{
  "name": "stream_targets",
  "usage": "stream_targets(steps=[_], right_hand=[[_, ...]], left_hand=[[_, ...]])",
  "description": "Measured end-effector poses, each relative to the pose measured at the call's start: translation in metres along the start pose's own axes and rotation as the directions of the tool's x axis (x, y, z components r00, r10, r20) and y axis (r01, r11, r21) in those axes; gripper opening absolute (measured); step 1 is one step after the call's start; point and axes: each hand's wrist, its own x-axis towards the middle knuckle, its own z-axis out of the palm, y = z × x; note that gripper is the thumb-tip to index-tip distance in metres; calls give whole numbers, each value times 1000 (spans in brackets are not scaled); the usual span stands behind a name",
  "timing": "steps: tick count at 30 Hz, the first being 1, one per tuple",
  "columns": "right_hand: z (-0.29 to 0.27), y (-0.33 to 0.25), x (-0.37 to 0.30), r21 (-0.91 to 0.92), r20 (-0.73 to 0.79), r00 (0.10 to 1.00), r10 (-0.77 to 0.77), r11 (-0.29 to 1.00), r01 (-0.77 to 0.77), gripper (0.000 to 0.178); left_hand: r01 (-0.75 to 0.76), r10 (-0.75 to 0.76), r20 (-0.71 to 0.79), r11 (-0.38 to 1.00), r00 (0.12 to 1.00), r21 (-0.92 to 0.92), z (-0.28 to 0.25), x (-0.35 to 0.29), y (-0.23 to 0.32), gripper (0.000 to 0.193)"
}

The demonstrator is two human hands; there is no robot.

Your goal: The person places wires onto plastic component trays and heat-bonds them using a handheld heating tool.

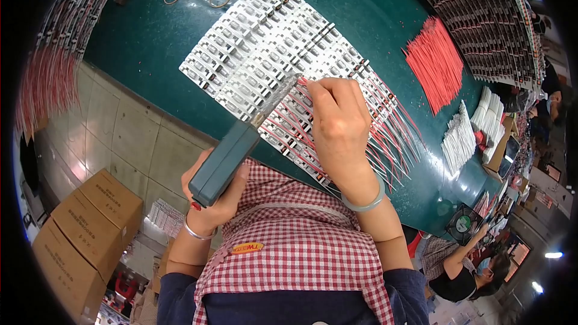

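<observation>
A sheet of white module boards (259, 30) lies slanted on the green table in front of me, with rows of small parts on it. Thin red and white wires (391, 150) trail off its right side. In my left hand (217, 212) is a soldering tool with a blocky dark-green handle (226, 159). Its greyish front end reaches over the boards towards my right fingertips. My right hand (340, 123), closed in a pinch, holds the end of a red wire (303, 82) down at the boards beside the tool's tip. The exact contact point is too small to tell.
Bundles of red wires (435, 63) and white wires (459, 144) lie on the right of the table. Wired module strips are stacked at the upper right (481, 18) and hang at the left (54, 78). Cardboard boxes (90, 229) stand lower left. A black fan (462, 224) and another person (472, 271) are lower right.
</observation>
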Motion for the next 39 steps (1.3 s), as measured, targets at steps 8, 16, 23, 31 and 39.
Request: stream_targets(steps=[8,16,23,31,39], right_hand=[[0,2,-1,-10,15,999,-39,999,39,29],[-5,6,1,29,-62,998,-28,999,30,32],[2,17,0,25,-55,998,-32,999,33,34],[2,14,2,-3,-25,999,-29,1000,29,33],[1,13,5,-10,-21,998,-51,999,51,29]], left_hand=[[-36,36,-15,999,999,-13,-2,0,1,22],[18,-19,-19,1000,1000,-23,-2,0,4,22],[18,-18,9,1000,1000,-26,2,10,9,21],[34,-33,23,998,999,-50,2,19,18,23],[38,-37,34,999,999,-16,3,22,20,23]])
